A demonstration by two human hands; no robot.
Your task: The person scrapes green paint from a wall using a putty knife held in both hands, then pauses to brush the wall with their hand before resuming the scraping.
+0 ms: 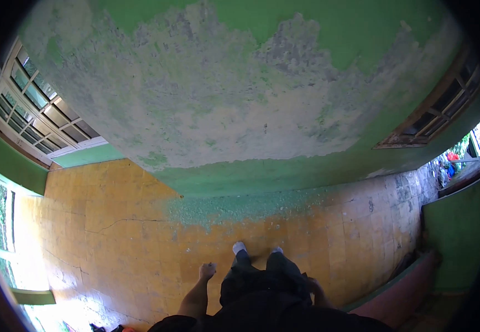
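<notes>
My left hand (208,270) hangs beside my left leg over the tiled floor, its fingers curled together; what it holds, if anything, is too small to make out. By my right hip is my right hand (313,286), partly hidden against the dark trousers (262,282), its fingers not clear. Ahead stands a green wall (234,94) with a large scraped patch of grey and whitish plaster. Green paint flakes (240,207) lie scattered on the floor along its foot.
Orange floor tiles (129,238) with cracks spread around my feet. A white-framed glass door (46,110) is at the left, a brown-framed window (439,110) at the right. A low wall (397,290) curves at the lower right. Dark and red items lie at the bottom left.
</notes>
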